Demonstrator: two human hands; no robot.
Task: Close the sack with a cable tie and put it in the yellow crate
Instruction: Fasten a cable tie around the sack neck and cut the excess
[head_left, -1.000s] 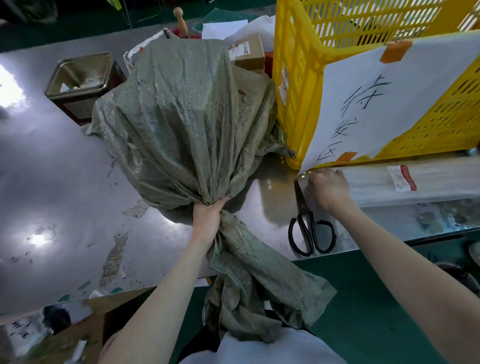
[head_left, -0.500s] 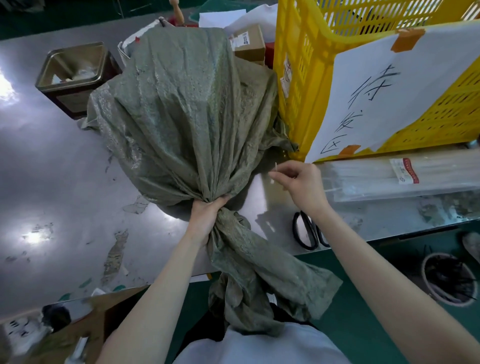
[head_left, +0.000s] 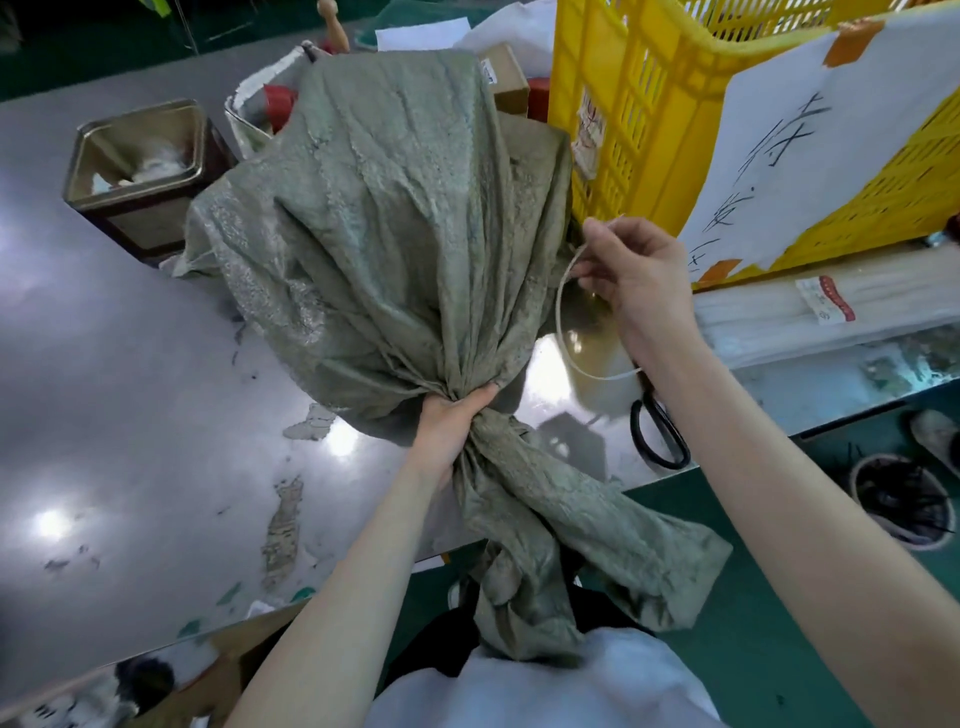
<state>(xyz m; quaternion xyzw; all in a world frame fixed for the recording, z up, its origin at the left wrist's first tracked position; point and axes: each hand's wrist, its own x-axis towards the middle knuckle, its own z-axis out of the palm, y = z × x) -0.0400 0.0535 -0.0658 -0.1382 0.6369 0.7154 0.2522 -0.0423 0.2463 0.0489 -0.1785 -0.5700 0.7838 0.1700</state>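
The left hand (head_left: 449, 426) grips the soft, crumpled grey-green woven sack (head_left: 384, 218) at its gathered neck. The right hand (head_left: 636, 280) pinches a thin, springy white cable tie (head_left: 563, 322). It likely belongs just above that grip.

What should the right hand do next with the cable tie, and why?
Probably bring the cable tie down to the gathered neck and loop it around just above the left hand. That hand already grips the sack bunched shut on the table, while the right hand pinches the tie, free in the air beside the sack.
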